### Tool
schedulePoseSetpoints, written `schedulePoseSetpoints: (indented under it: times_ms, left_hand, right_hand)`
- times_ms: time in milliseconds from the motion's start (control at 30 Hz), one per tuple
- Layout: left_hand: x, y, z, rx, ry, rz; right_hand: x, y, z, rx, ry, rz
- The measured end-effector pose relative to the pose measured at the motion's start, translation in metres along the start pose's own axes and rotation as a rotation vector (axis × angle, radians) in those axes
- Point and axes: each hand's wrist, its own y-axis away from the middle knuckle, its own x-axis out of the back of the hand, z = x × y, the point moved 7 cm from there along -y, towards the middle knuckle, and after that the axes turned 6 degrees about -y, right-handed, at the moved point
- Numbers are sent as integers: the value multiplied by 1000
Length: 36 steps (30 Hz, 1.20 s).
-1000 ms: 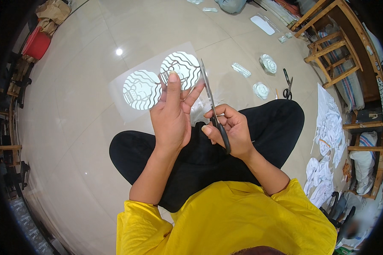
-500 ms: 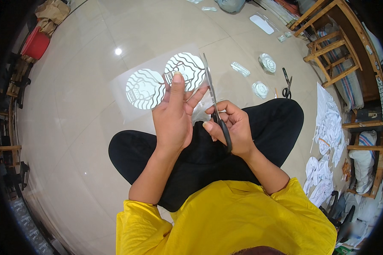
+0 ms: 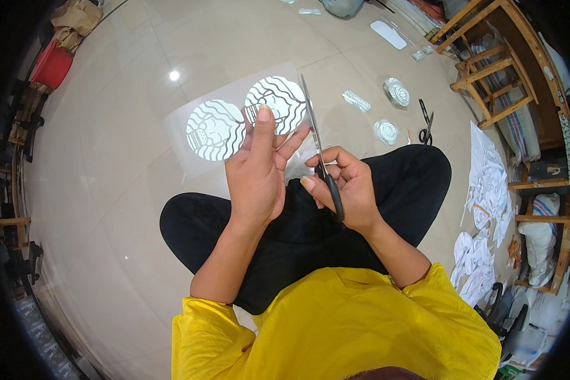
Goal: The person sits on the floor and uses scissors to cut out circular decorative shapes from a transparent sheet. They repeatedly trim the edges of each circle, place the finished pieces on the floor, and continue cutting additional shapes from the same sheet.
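Between the thumb and fingers of my left hand is a translucent plastic sheet. Two round white designs with wavy lines are on it: a left circle and a right circle partly under my thumb. My right hand is closed round the black handles of a pair of scissors. The blades point away from me, along the right edge of the sheet beside the right circle. Whether the blades are parted is hard to tell. Below my left fingers, a crumpled clear piece lies near my lap.
Cut-out stickers and a second pair of black scissors lie on the tiled floor beyond my right knee. White paper scraps are heaped at the right. A wooden stool stands far right, a red basin far left.
The sheet's upper edge lifts slightly and the picture shifts a little. Both hands keep their holds, and the scissors stay along the sheet's right edge.
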Motion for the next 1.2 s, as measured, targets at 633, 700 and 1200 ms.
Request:
schedulePoseSetpoints:
  times_ms: [633, 700, 1200]
  left_hand:
    - [-2, -3, -4, -10, -72, -92]
    - [-5, -6, -5, -19, -153, -127]
    - [9, -27, 6, -14, -251, -187]
  right_hand:
    - [14, -12, -18, 15, -62, 169]
    - [23, -22, -32, 135, -91, 225]
    - [11, -30, -28, 127, -41, 192]
